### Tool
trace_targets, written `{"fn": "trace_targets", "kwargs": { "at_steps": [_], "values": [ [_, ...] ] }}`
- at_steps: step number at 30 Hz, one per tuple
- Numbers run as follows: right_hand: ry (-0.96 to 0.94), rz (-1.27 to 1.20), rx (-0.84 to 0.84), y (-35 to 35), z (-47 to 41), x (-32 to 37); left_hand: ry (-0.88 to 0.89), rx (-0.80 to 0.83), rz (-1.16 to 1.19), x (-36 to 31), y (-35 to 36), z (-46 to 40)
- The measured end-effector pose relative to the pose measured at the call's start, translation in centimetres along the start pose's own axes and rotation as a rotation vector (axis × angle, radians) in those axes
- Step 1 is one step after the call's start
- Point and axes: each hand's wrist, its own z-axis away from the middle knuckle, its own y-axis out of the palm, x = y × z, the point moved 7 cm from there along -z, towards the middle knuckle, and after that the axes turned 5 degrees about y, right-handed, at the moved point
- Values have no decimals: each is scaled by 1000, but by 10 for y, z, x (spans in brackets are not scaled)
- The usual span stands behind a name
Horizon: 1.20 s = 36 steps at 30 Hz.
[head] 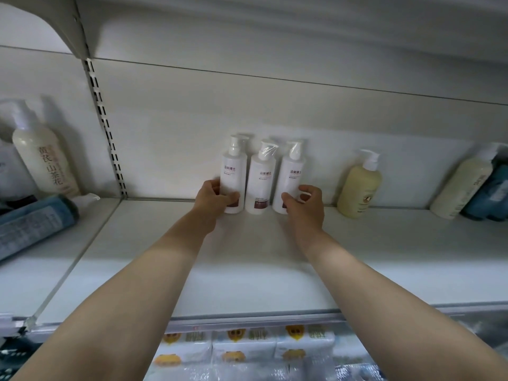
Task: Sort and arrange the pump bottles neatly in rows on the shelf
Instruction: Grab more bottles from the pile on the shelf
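White pump bottles stand in a row of three at the back of the shelf [247, 257], against the rear panel, upright and close together. The left white bottle [233, 174] has another pump head just visible behind it. The middle white bottle [260, 182] has clear film wrapped round its pump and no hand on it. The right white bottle [291, 180] stands just beside it.

The left hand [213, 198] grips the left white bottle low down, fingers curled round its far side and thumb across the front over the dark band of the label. The right hand [305, 204] holds the right white bottle near its base, thumb on the front and fingers curled round the right side. Both forearms reach in from the shelf's front edge.

Further right, well apart from the three, a cream pump bottle [358, 191] stands upright by the rear panel. At the far right a pale bottle [461, 185] leans against a blue bottle [492, 193]. Left of the slotted upright [105, 127], a tall cream bottle with printed characters [44, 158] leans at the back, and a blue-grey bottle [35, 224] lies on its side in front of it.

Below the shelf edge sit white wrapped packs with yellow and green print [247, 345]
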Motion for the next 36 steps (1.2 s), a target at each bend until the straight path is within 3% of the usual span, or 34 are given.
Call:
{"fn": "trace_targets", "kwargs": {
  "at_steps": [12,19,26,36],
  "values": [
    [-2,278,119,2,-12,0,61,0,-89,-4,-3,6],
    [25,236,101,7,-13,-7,57,-27,-95,-4,0,8],
    [167,151,128,7,-8,-20,-13,-65,-140,-3,3,17],
    [164,129,219,-10,30,10,-156,-158,129,-20,6,83]
  ]
}}
